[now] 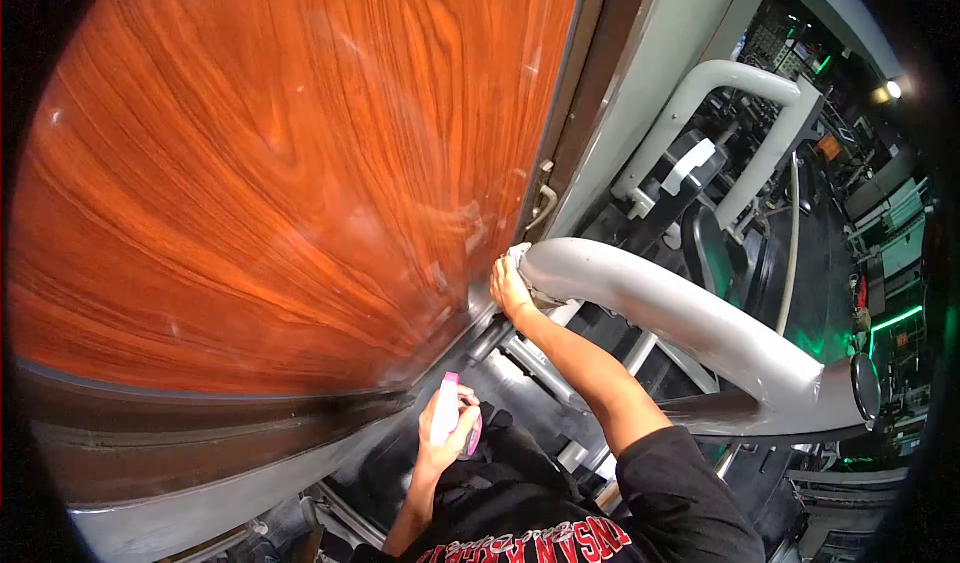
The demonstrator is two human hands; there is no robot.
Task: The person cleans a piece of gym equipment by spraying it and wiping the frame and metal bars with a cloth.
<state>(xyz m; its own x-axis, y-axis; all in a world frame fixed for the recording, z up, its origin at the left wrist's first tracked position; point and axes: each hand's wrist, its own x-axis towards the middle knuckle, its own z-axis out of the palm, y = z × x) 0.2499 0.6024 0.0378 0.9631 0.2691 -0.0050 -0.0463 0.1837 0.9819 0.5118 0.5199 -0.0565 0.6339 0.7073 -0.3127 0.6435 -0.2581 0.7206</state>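
Observation:
My left hand [440,441] is closed around a white-and-pink spray bottle [445,410], held low in front of my body. Its pink tip points up toward the wood-grain panel. My right arm stretches forward, and my right hand [510,288] wraps a pale cloth [519,253] against the curved end of a thick silver-grey tube [660,298] on a gym machine. Much of the cloth is hidden behind the fingers and the tube.
A glossy reddish-brown wood-grain panel [290,183] in a dark frame stands on the left, close to my right hand. A metal handle [543,206] sits at its edge. More gym machines with a bent grey frame [735,75] fill the right side, above dark flooring.

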